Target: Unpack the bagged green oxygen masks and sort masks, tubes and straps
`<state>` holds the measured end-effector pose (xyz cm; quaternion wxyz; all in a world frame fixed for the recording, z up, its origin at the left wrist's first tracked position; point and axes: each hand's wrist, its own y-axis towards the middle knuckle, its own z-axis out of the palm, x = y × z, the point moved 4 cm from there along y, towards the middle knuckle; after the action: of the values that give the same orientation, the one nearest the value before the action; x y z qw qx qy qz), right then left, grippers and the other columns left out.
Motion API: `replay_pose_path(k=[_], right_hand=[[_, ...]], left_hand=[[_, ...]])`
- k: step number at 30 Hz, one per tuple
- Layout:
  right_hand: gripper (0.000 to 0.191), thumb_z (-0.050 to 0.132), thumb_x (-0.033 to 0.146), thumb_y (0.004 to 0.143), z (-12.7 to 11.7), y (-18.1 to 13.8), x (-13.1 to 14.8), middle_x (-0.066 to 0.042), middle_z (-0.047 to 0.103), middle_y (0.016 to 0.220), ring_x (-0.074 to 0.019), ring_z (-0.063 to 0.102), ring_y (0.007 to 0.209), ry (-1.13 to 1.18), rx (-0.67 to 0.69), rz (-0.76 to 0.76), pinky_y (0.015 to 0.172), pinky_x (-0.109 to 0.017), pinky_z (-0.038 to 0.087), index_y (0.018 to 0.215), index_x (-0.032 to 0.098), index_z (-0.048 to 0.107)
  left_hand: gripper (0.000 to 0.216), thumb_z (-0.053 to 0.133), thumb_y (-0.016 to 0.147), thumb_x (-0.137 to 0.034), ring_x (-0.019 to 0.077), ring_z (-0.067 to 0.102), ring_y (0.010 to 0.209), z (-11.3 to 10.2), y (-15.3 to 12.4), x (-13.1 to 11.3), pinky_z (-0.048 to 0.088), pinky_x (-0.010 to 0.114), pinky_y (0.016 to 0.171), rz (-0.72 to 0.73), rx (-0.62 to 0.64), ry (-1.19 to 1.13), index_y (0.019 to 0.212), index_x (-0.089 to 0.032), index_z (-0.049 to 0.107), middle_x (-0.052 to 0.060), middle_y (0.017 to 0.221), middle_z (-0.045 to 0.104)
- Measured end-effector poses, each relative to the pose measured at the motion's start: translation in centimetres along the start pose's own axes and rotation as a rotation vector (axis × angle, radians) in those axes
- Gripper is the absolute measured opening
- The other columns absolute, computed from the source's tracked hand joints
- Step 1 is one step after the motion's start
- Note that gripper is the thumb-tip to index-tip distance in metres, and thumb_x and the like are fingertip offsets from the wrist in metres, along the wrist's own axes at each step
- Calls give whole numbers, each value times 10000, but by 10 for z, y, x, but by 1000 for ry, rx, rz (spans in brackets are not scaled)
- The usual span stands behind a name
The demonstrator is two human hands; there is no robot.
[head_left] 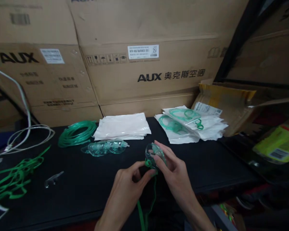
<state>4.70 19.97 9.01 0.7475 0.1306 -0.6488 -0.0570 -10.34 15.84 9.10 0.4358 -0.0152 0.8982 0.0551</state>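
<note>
Both my hands hold one clear green oxygen mask [151, 152] above the black table [86, 189]. My right hand [174, 173] wraps its fingers round the mask's right side. My left hand [128, 186] pinches the green elastic strap [146, 205] at the mask's lower edge; the strap hangs down between my wrists. Several more clear masks [104, 148] lie in a row just behind and to the left.
A coil of green tubing [77, 133] and a stack of empty white bags [122, 126] lie at the back. Bagged masks [192, 123] pile up at the back right. Green straps [12, 179], a small clear connector [53, 179] and white cable [26, 134] lie left. Cardboard boxes [149, 67] stand behind.
</note>
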Motion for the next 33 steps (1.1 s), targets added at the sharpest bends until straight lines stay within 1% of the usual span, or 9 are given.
replay_pose_path(k=[3,5,10,17,22,24,27,30,33], right_hand=[[434,726,395,875,1,-1,1,-95,708,1290,-238,715,1109,17,74,20,992,-353,569,1270,218,698],[403,729,383,872,1,-3,2,-88,747,1201,-235,737,1048,-10,104,29,949,-352,589,1237,215,704],[351,732,297,858,2,-4,6,-53,770,1104,-211,741,1016,-11,160,12,879,-309,606,1199,227,687],[378,741,343,874,-12,-3,0,-24,741,1077,-170,701,899,-52,-10,52,755,-243,579,1241,276,680],[440,755,368,874,-16,-3,-7,-6,724,1055,-141,667,816,48,-46,116,658,-212,556,1297,315,642],[431,760,348,867,-15,-3,-5,-5,722,1052,-143,669,838,10,-28,91,705,-223,561,1282,304,652],[449,753,328,864,-14,-3,-2,-11,724,1039,-154,675,855,-60,13,71,741,-243,561,1297,286,643],[465,742,294,859,-13,-3,1,-12,716,1015,-160,680,844,-107,53,41,744,-259,566,1311,276,633],[458,723,236,852,-11,-4,3,-15,704,1068,-168,687,908,-146,96,-23,817,-279,570,1301,276,638]], left_hand=[[297,544,942,-398,101,317,557,3,0,1,233,236,543,60,74,-66,839,-178,713,-71,591,338],[288,510,955,-377,104,316,575,2,0,2,236,234,546,64,92,-126,850,-173,686,-66,615,352],[319,487,979,-417,114,331,589,-3,0,4,247,232,549,29,39,-171,939,-168,683,-56,632,375],[445,512,956,-497,115,329,551,-9,1,12,229,216,485,-131,-102,-216,1155,-149,706,-59,609,364],[513,510,969,-412,108,268,517,-7,0,6,216,200,488,-87,-64,-218,1454,-246,529,-95,565,305],[473,523,964,-387,103,298,520,-5,-2,1,232,201,499,-35,-17,-175,1412,-245,581,-89,568,338],[370,537,958,-408,103,373,544,-2,-2,-4,273,217,521,12,43,-99,1176,-193,743,-50,597,459],[380,538,963,-463,115,441,570,-2,-2,-5,318,231,546,12,50,-93,1087,-188,769,-14,657,581],[353,560,956,-486,116,453,565,-1,-1,-5,312,229,537,15,60,-90,1050,-211,759,-27,645,581]])
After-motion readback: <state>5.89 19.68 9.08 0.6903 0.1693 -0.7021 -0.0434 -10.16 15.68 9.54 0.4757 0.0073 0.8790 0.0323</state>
